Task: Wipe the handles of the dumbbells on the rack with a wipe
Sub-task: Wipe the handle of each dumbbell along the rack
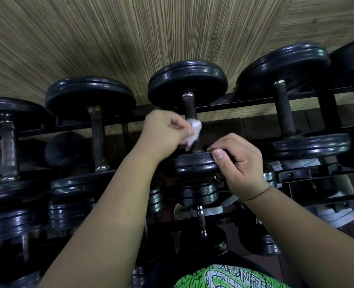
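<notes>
Several dumbbells (98,134) alongside — left fingers (179,126) pinching wipe (195,133) on handle (189,109), right fingers (230,142) gripping plate (192,163)

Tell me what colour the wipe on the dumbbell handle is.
White; the wipe shows clearly in the head view.

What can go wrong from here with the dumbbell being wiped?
1. The right hand grips the near plate; if that plate rolls on the rack, fingers might get pinched.
2. The left hand holds a bunched wipe low on the handle; the upper stretch may go unwiped.
</notes>
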Demonstrator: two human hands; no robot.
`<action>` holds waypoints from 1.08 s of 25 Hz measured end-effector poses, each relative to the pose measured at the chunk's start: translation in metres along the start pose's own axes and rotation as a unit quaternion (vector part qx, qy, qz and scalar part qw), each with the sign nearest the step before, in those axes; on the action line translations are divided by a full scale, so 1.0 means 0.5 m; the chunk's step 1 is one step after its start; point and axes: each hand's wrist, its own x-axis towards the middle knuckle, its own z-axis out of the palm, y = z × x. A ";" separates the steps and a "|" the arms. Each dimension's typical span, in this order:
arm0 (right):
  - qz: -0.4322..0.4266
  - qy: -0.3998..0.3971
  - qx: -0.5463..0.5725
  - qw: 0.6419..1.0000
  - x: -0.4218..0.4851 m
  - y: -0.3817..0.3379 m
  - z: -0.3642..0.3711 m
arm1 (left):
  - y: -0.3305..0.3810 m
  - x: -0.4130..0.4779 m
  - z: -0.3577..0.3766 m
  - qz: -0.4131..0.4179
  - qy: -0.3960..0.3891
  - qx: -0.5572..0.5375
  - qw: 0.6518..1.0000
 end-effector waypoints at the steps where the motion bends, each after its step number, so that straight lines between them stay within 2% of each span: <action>1: 0.003 -0.002 -0.001 1.000 0.000 -0.001 0.000 | -0.001 -0.015 -0.001 0.001 -0.022 0.022 1.000; 5: 0.017 -0.030 0.004 0.999 0.002 -0.014 -0.009 | 0.014 -0.025 -0.012 0.001 -0.034 0.047 0.998; 9: 0.064 -0.056 -0.013 0.996 0.004 -0.041 -0.052 | 0.043 -0.039 -0.010 0.046 -0.007 -0.008 0.999; 14: 0.018 0.048 -0.127 0.991 -0.013 -0.065 -0.180 | 0.103 -0.053 0.014 0.160 -0.026 0.005 0.987; 16: 0.057 0.071 -0.182 0.979 -0.020 -0.048 -0.230 | 0.136 -0.059 0.027 0.170 -0.064 0.017 0.983; 19: 0.144 0.053 -0.220 0.963 -0.029 -0.004 -0.289 | 0.189 -0.060 0.066 0.180 -0.120 0.081 0.973; 22: 0.208 0.022 -0.201 0.957 -0.029 0.031 -0.325 | 0.238 -0.039 0.122 0.166 -0.158 0.166 0.959; 24: 0.228 0.007 -0.178 0.957 -0.026 0.047 -0.336 | 0.257 -0.025 0.167 0.138 -0.158 0.171 0.963; 27: 0.198 0.016 -0.169 0.965 -0.035 0.076 -0.338 | 0.258 0.005 0.240 0.034 -0.106 0.041 0.993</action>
